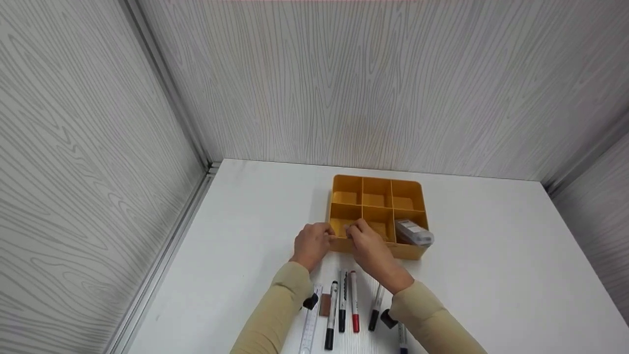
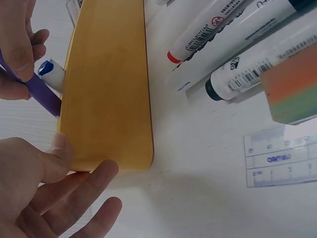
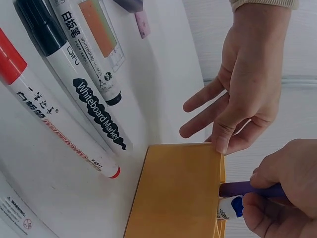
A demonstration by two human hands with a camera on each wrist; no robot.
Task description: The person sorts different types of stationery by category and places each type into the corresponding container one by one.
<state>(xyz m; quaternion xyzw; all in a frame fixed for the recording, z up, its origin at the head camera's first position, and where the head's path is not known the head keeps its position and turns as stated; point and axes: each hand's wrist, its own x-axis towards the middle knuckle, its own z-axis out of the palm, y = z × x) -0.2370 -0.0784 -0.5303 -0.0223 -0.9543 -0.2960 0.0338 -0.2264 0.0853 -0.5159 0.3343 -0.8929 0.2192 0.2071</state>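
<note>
Right grip pinches a purple stick between thumb and fingers, up toward one end; that looks like the way to let the other end sit down behind the near wall of the yellow box, where I lose sight of it. Just beside the stick, a white tube with a blue cap pokes above the rim; which compartment it stands in, I can't tell. Left grip holds the box at its near left corner, thumb on the rim and fingers along the side, I'd guess to keep it from sliding. Two rows of three compartments make up the box, and a clear case leans in the near right one, tilted over the front edge, perhaps because it is too long to lie flat.

Closer to the person, on the white counter, lie a red marker, several dark-capped markers, a small eraser block and a clear ruler. They point roughly toward the box, between and below the forearms, a handy spot within easy reach.
</note>
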